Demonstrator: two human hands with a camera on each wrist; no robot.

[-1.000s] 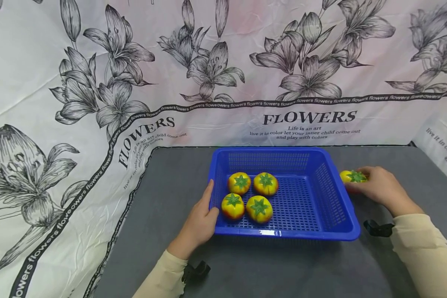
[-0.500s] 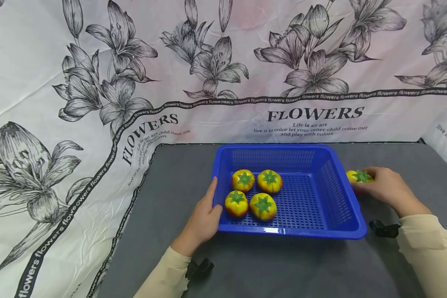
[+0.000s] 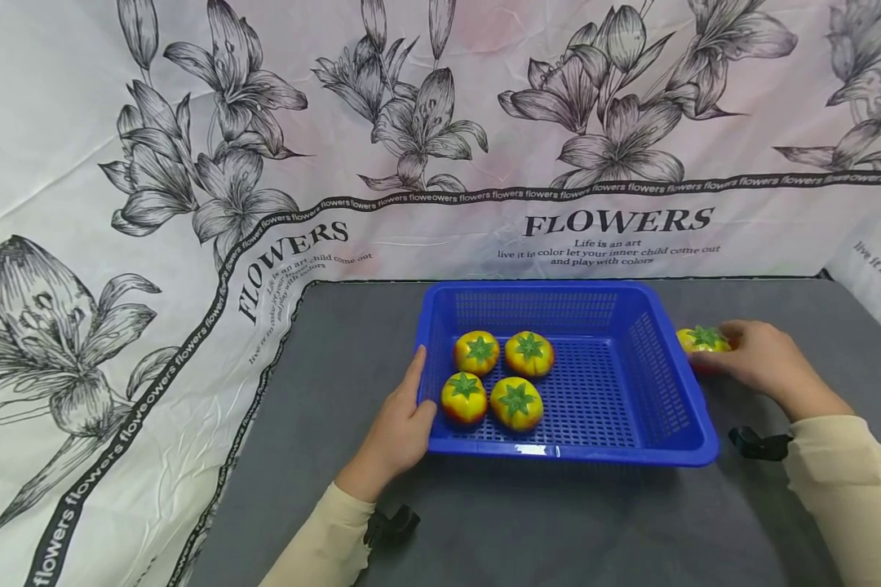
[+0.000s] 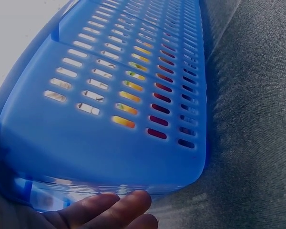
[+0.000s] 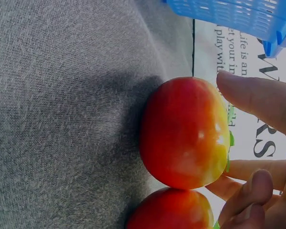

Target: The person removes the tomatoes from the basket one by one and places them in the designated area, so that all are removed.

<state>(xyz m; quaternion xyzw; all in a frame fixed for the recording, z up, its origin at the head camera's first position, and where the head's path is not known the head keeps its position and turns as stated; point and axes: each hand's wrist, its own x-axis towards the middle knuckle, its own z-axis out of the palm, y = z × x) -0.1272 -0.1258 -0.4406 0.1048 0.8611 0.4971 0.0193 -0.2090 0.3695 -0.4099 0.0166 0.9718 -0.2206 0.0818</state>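
In the head view, the left hand (image 3: 398, 424) grips the left side of a blue perforated plastic basket (image 3: 558, 451), its thumb near the front corner. Fingers (image 4: 119, 210) show by the basket's end in the left wrist view. Several yellow-red tomatoes (image 3: 517, 403) with green star-shaped tops sit in the basket's left half. Beyond its right wall, the right hand (image 3: 767, 363) is around another tomato (image 5: 186, 133) on the table. Its thumb is beside that tomato's top and its fingers are loosely bent behind it. A second tomato (image 5: 171, 212) touches the first one.
A dark grey cloth (image 3: 323, 367) covers the table. White flower-printed sheets (image 3: 440, 236) hang behind it and along the left side. The basket's right half shows its bare mesh floor (image 3: 587, 391). Black straps (image 3: 759, 444) are at both wrists.
The right thumb has shifted up across the front of the tomato. The left hand keeps its hold on the basket. The whole head view has shifted slightly.
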